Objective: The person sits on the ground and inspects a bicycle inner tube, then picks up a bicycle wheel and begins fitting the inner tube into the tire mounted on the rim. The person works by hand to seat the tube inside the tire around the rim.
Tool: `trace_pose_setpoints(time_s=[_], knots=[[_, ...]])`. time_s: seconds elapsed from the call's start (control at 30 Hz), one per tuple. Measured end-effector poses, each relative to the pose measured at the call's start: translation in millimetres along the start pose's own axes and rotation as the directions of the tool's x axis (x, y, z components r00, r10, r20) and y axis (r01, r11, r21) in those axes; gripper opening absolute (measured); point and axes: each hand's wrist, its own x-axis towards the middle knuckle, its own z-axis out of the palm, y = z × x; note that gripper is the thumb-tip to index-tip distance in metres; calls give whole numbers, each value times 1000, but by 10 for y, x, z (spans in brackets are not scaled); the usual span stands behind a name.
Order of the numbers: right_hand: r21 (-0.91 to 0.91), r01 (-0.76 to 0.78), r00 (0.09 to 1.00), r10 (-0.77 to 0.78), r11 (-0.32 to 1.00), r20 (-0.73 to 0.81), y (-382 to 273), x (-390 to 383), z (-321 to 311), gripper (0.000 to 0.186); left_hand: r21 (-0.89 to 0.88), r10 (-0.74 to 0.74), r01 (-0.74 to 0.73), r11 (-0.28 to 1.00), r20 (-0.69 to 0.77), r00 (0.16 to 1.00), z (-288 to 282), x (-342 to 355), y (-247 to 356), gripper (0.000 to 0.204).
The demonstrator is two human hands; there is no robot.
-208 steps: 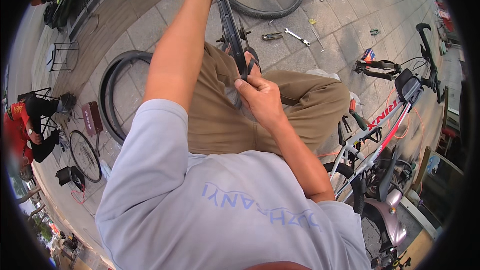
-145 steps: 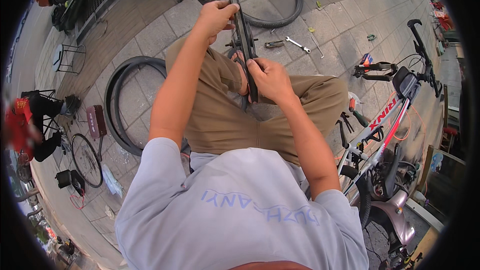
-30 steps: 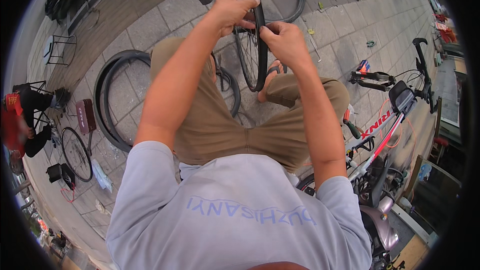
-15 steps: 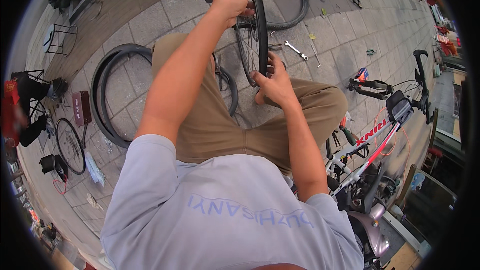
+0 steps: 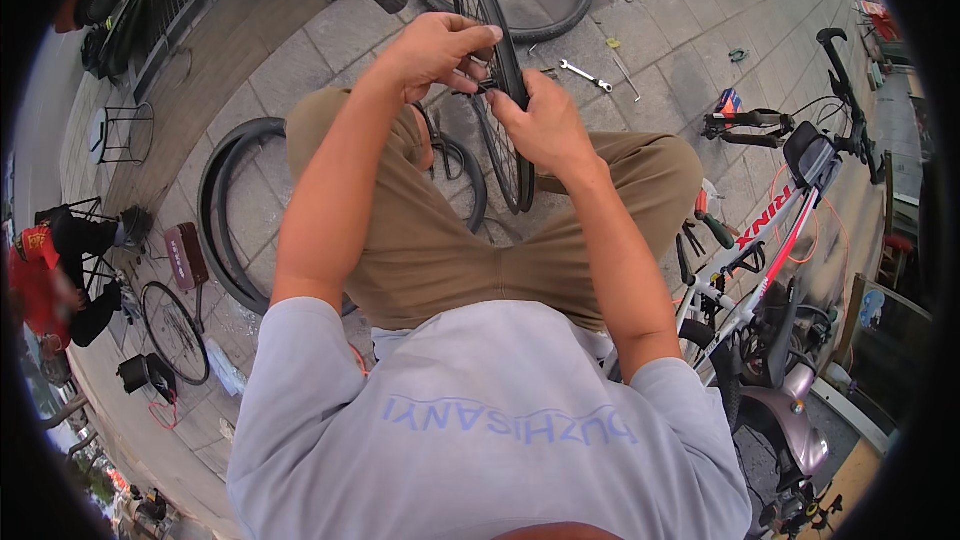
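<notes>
A bicycle wheel with a black tyre stands upright, slightly tilted, between my bent knees. My left hand is at its left side, a fingertip against the rim and the other fingers curled by the hub. From the right, my right hand grips the wheel, its thumb reaching across toward the hub and its fingers partly hidden by the tyre. A small dark part shows at the hub between the hands; its kind cannot be made out. A black tube-like loop lies below the wheel.
Beyond the wheel lies a loose tyre. A wrench and a thin L-shaped rod rest on the paving. More tyres lie left of my knee. A white-and-red bicycle is at right; a seated person is far left.
My right hand has moved up from the wheel's lower edge to near its hub. My left hand has come down from the top of the tyre toward the hub.
</notes>
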Motion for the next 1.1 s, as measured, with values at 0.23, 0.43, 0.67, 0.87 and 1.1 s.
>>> trace_pose_setpoints(time_s=[0.23, 0.43, 0.67, 0.87, 1.1], knots=[[358, -88, 989, 38, 930, 146, 274, -68, -25, 58, 26, 101, -98, 995, -109, 989, 72, -5, 82, 55], [382, -37, 995, 69, 923, -71, 436, -393, 201, 39, 47, 88, -84, 995, -102, 991, 16, 247, 1, 59], [179, -208, 977, 212, 962, -5, 39, -289, 28, 38, 114, 166, -166, 979, 11, 986, 96, -2, 49, 86], [178, -198, 980, 199, 964, 13, 71, -171, -48, 41, 14, 159, -159, 987, 22, 987, 84, 61, 38, 93], [177, -323, 945, 307, 929, 116, -133, 25, -226, 42, 17, 158, -160, 987, 74, 985, 134, 42, 84, 90]])
